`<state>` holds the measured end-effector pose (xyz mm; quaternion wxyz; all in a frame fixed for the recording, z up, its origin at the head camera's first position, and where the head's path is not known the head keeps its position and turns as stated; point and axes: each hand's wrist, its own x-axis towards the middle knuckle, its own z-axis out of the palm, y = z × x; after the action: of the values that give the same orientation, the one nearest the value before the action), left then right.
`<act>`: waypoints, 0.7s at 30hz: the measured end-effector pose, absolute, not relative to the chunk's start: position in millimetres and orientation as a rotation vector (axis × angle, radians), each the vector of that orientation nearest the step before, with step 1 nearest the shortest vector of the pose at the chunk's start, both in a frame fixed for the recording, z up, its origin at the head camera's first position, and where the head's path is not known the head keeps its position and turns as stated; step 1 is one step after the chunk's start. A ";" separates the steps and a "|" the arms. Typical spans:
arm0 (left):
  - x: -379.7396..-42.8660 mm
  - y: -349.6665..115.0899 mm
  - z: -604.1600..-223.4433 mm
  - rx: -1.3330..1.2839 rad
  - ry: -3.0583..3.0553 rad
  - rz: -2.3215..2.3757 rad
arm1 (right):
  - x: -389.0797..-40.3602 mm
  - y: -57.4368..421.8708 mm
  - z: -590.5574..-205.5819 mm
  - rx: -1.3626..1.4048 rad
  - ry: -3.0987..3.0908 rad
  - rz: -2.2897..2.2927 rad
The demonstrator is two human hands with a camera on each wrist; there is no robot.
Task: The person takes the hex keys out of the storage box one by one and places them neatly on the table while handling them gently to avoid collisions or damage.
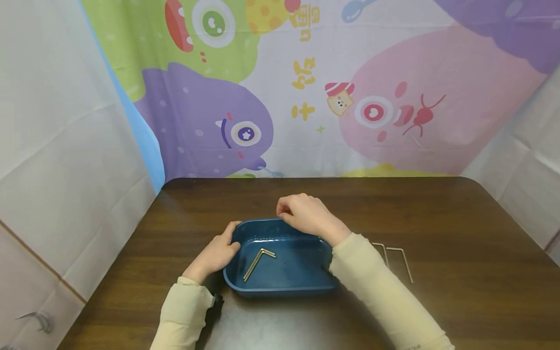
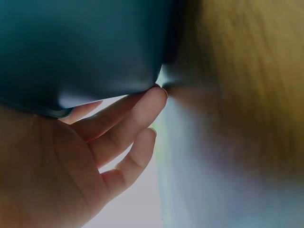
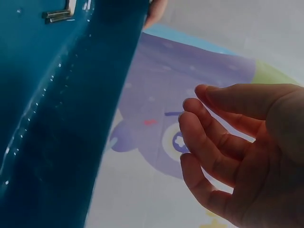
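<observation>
A dark blue rectangular tray [image 1: 302, 272] sits on the table in the head view. My left hand [image 1: 215, 253] grips its left end, thumb over the rim and fingers along the outer wall. In the left wrist view, fingertips [image 2: 151, 100] reach the tray's lower edge. L-shaped metal hex keys [image 1: 259, 262] lie together inside the tray, toward its left. Over the far rim hovers my right hand [image 1: 308, 214]. The right wrist view shows its fingers [image 3: 204, 147] loosely curved, holding nothing, apart from the tray wall [image 3: 114, 85].
To the tray's right, partly behind my right sleeve [image 1: 376, 287], more L-shaped hex keys [image 1: 407, 265] lie on the brown wooden table [image 1: 472, 233]. A cartoon-printed curtain [image 1: 302, 146] hangs at the table's far edge, with pale sheets on both sides.
</observation>
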<state>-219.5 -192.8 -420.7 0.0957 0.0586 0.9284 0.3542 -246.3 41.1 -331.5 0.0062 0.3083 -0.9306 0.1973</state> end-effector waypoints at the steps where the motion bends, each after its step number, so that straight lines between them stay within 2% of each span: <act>1: -219.5 -193.0 -420.8 0.175 2.752 1.050 | -246.9 39.8 -332.5 0.970 -2.918 0.617; 21: -219.1 -193.1 -420.1 0.176 2.782 1.016 | -254.4 13.5 -353.1 1.069 -3.024 0.536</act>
<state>-219.1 -193.1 -420.1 0.0873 0.0592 0.9340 0.3412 -254.4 13.5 -353.1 -0.0549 0.3284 -0.9285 0.1646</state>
